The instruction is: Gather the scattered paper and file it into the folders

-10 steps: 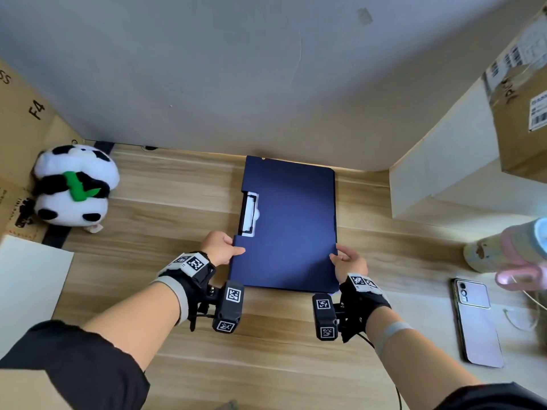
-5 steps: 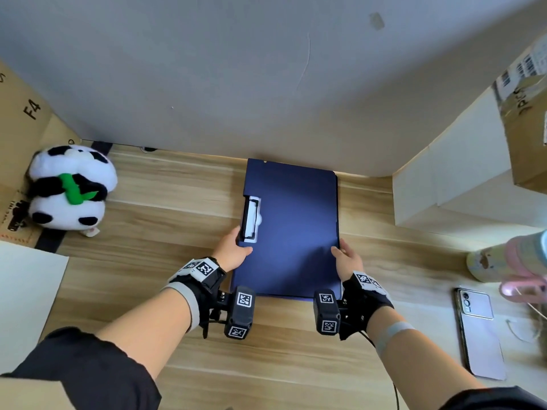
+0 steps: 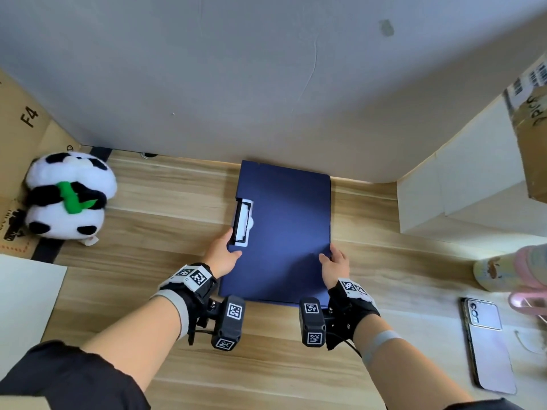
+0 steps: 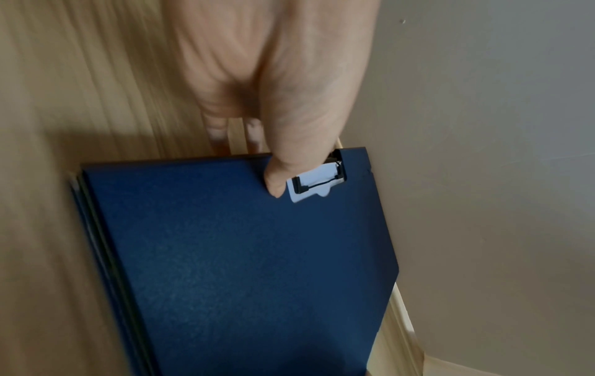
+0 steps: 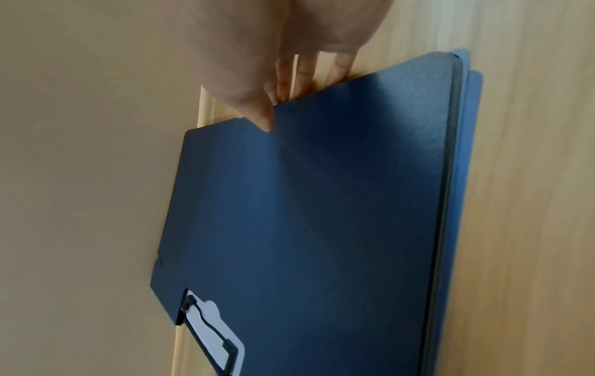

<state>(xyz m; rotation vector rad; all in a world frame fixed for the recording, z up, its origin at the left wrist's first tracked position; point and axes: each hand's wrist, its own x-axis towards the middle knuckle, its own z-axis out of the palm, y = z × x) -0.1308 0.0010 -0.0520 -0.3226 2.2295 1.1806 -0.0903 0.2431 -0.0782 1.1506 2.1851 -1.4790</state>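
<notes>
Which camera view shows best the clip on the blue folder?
The head view: the whole clip shows, sharp, unhidden on the blue folder. In the left wrist view the thumb covers one end; the right wrist view cuts it off.

Wooden desk [image 3: 165,199] bears folder [image 3: 284,232], panda [image 3: 68,196], probably phone [image 3: 488,347].

A pale wood-grain worktop [image 3: 165,190] runs up to a plain grey wall [image 3: 266,78], which carries a thin crack and a small smudge. Right of that wall stands a white panel [image 3: 461,184], and soft daylight falls evenly across everything.
</notes>
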